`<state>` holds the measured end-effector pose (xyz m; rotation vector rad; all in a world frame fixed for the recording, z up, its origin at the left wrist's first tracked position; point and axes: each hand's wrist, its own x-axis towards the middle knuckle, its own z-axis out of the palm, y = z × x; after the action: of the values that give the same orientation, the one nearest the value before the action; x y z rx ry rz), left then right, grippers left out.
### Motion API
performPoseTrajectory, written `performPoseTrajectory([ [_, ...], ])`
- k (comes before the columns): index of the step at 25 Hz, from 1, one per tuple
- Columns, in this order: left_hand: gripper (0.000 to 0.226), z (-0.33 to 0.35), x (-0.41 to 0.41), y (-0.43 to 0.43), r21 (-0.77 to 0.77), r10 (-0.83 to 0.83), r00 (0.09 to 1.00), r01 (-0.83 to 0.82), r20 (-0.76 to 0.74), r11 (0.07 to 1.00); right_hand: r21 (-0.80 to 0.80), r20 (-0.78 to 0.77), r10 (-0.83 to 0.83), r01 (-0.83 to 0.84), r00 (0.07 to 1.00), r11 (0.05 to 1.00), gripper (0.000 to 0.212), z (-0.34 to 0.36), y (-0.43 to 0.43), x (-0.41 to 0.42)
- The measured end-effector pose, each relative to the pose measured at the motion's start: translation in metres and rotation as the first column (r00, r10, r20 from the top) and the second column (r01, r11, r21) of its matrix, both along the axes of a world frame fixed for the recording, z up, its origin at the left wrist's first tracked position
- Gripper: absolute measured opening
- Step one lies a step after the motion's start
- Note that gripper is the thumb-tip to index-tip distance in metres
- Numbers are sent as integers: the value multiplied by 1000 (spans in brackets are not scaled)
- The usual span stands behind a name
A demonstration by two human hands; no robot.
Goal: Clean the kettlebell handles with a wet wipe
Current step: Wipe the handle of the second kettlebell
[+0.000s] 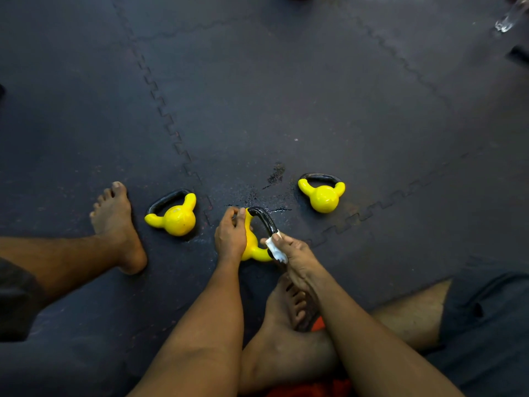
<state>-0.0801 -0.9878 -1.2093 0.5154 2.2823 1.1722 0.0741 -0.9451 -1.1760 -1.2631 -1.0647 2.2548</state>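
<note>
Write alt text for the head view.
A person on a dark floor mat steadies a yellow kettlebell with the left hand while the right hand wraps a white wipe round its black handle. A second kettlebell lies left, a third kettlebell right.

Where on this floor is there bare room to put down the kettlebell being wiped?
The mat is bare beyond the kettlebells and right of the right kettlebell. A damp patch lies ahead of the middle kettlebell. Crowded: by the legs, where the left hand grips it and the right hand wraps the wipe on its handle.
</note>
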Motion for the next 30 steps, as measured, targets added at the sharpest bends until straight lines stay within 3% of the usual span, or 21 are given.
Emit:
performPoseTrajectory([
  [2,34,3,0,2,-19,2,1000,-2,0,1000,113,77,-18,9,997,994,23,0,0,-2],
  [4,31,8,4,7,-85,-10,999,7,-34,996,317,293,-89,-9,952,948,23,-2,0,-5],
  [5,30,12,7,9,-126,-22,998,15,-52,992,417,426,-154,-43,892,908,24,-3,-2,-6],
  [7,29,18,15,13,-200,-69,993,49,-91,978,525,666,-301,-143,682,839,29,-2,-12,-13],
  [9,30,23,20,14,-234,-115,985,82,-132,969,513,782,-379,-164,495,843,31,2,-24,-23],
  [10,31,23,20,13,-229,-126,982,91,-142,969,527,773,-412,-127,482,840,29,5,-28,-27],
  [11,30,22,19,13,-213,-121,983,90,-139,973,550,730,-437,-72,526,832,25,1,-30,-27],
  [14,28,16,12,10,-171,-70,993,53,-95,984,526,497,-363,59,788,848,21,-5,-26,-15],
  [17,28,11,7,8,-139,-74,995,64,-68,988,206,210,-253,210,944,956,27,-6,-21,-3],
  [20,28,9,3,6,-79,-31,998,27,-50,996,44,167,-225,220,960,974,38,-2,-19,-5],
  [23,28,6,3,6,-71,-5,999,2,-35,998,228,360,-202,124,911,966,39,7,-12,-8],
  [26,29,6,5,7,-82,-5,999,1,-46,997,308,446,-167,25,879,951,40,9,-7,-11],
  [30,29,6,4,6,-81,12,999,-16,-49,997,422,625,-168,-149,762,894,21,17,-10,-20],
])
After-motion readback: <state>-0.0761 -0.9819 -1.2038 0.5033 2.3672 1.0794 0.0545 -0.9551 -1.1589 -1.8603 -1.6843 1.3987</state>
